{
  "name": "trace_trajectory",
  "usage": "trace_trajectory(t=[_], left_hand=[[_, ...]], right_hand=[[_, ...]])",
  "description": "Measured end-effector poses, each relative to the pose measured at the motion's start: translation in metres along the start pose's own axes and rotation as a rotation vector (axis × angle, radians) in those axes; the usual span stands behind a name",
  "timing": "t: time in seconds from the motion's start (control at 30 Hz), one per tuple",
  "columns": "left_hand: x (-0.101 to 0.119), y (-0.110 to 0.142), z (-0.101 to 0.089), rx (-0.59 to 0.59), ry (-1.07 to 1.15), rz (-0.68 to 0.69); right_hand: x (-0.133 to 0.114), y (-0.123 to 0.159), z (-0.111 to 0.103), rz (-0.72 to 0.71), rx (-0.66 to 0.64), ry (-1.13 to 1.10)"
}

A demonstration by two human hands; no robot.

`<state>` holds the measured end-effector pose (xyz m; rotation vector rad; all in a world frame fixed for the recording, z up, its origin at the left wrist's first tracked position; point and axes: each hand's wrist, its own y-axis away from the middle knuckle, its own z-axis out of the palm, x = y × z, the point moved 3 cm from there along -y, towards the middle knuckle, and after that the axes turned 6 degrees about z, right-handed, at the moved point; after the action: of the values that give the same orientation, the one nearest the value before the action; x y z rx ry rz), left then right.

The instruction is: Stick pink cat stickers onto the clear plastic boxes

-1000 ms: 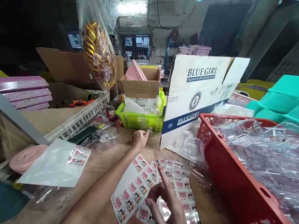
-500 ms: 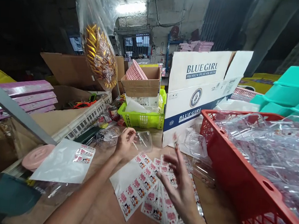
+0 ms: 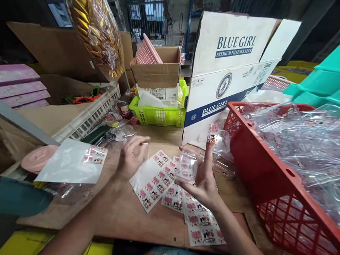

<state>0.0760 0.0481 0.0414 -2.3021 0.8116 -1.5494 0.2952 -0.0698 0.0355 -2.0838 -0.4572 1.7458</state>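
Observation:
My right hand (image 3: 205, 182) is raised over the sticker sheets, with a small clear plastic box (image 3: 187, 166) between its thumb and fingers. A sticker with a cat picture (image 3: 211, 139) clings to its upright index fingertip. To the left, my left hand (image 3: 131, 156) has its fingers curled about a faint clear plastic piece, whose shape is partly hidden. Between the hands lies a half-used sheet of pink and cat stickers (image 3: 154, 182). More sticker sheets (image 3: 202, 223) overlap under and in front of my right hand.
A red basket (image 3: 272, 162) heaped with clear packaging stands at the right. Behind are a white beer carton (image 3: 208, 79) and a lime-green basket (image 3: 159, 117). A nearly used-up sticker sheet (image 3: 68, 163) lies at the left, over a pink round lid (image 3: 36, 159).
The clear box is now in my right hand, which was spread without it before. My left hand has come lower and nearer. The view has tilted down.

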Motion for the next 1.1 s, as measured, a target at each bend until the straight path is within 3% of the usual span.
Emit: trace_trajectory(t=[0.1, 0.13, 0.17, 0.23, 0.3, 0.4, 0.5, 0.63, 0.73, 1.1], left_hand=[[0.027, 0.028, 0.051, -0.458, 0.675, -0.443], [0.034, 0.036, 0.066, -0.551, 0.882, -0.561], [0.039, 0.042, 0.078, -0.576, 1.047, -0.654], [0.041, 0.049, 0.094, -0.499, 1.248, -0.789], [0.042, 0.054, 0.100, -0.407, 1.351, -0.887], [0.044, 0.058, 0.097, -0.206, 1.427, -0.873], [0.044, 0.059, 0.095, -0.019, 1.382, -0.774], [0.043, 0.063, 0.104, 0.063, 1.327, -0.709], [0.042, 0.067, 0.111, 0.102, 1.295, -0.715], [0.044, 0.072, 0.114, 0.124, 1.249, -0.707]], right_hand=[[-0.013, 0.003, 0.004, -0.198, -0.207, 0.249], [-0.016, 0.004, 0.004, -0.237, -0.302, 0.340], [-0.017, 0.005, 0.004, -0.253, -0.389, 0.418], [-0.016, 0.008, -0.004, -0.236, -0.466, 0.496], [-0.014, 0.012, -0.018, -0.199, -0.395, 0.474], [-0.016, 0.029, -0.038, -0.108, -0.144, 0.293], [-0.022, 0.051, -0.042, 0.147, 0.015, -0.112], [-0.029, 0.074, -0.020, 0.515, -0.103, -0.621], [-0.022, 0.083, -0.006, 0.649, -0.181, -0.797], [0.005, 0.091, 0.009, 0.664, -0.155, -1.026]])
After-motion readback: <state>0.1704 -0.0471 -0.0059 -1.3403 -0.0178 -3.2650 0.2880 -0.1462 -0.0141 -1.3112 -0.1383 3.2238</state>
